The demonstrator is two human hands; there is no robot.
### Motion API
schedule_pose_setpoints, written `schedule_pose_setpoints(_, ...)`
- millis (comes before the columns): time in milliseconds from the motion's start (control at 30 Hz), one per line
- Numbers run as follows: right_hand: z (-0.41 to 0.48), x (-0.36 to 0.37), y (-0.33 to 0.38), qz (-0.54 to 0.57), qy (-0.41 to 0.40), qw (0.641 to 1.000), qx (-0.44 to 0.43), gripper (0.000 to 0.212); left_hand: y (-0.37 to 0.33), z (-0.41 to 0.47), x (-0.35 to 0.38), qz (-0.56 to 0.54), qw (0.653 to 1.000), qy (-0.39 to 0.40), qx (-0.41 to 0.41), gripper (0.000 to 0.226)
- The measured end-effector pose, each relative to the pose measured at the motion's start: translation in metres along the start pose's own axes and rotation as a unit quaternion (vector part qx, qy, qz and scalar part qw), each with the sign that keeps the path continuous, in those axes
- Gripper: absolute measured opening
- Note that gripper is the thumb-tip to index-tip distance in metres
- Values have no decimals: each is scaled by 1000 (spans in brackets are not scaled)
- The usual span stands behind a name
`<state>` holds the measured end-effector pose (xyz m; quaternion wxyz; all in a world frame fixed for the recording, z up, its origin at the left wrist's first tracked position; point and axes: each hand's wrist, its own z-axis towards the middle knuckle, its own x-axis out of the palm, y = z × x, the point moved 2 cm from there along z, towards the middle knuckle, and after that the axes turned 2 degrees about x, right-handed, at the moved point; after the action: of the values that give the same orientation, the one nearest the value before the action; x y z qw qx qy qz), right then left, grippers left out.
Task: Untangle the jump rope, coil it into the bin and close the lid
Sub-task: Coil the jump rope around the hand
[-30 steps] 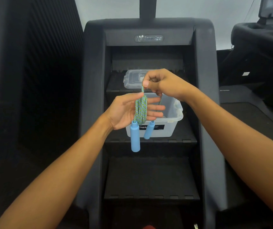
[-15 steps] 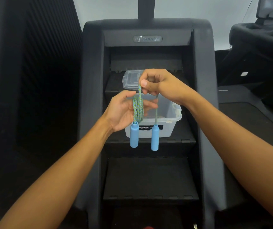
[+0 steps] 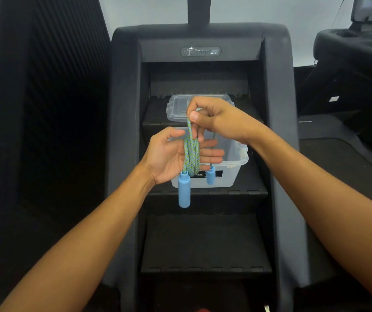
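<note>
The right hand (image 3: 221,120) pinches the top of the bundled jump rope (image 3: 191,154), which hangs across the open left hand (image 3: 171,156). Behind them, the clear bin (image 3: 236,167) sits on a black step (image 3: 248,188), its lid (image 3: 176,106) on the step above.

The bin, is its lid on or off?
Off. The bin is open on top, and the clear lid lies on the step behind it, partly hidden by the right hand.
</note>
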<state>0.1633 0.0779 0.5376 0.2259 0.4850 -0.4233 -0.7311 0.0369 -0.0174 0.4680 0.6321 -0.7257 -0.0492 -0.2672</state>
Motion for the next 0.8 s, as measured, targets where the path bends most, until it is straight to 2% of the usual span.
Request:
schedule_pose_setpoints(167,2,-2,1,9,0,1000,-10,14,1,3,0,39,999,-7,26,70)
schedule_pose_setpoints(267,2,-4,1,27,-23,999,-17,13,1,3,-3,48,998,-8,32,68)
schedule_pose_setpoints(367,4,-7,-6,21,-50,998,-17,12,0,3,-6,73,997,-25,25,57)
schedule_pose_setpoints(467,7,-7,-14,-26,-69,997,5,13,-1,6,1,76,997,3,13,54)
schedule_pose_setpoints(600,10,-5,-24,-2,-73,997,34,15,-5,7,6,69,997,17,8,48)
schedule_pose_setpoints(733,10,-4,-37,46,-62,995,60,16,-8,8,5,30,999,6,10,55)
schedule_pose_setpoints(800,8,-3,-40,99,-43,992,73,16,-10,8,5,23,1000,9,4,67)
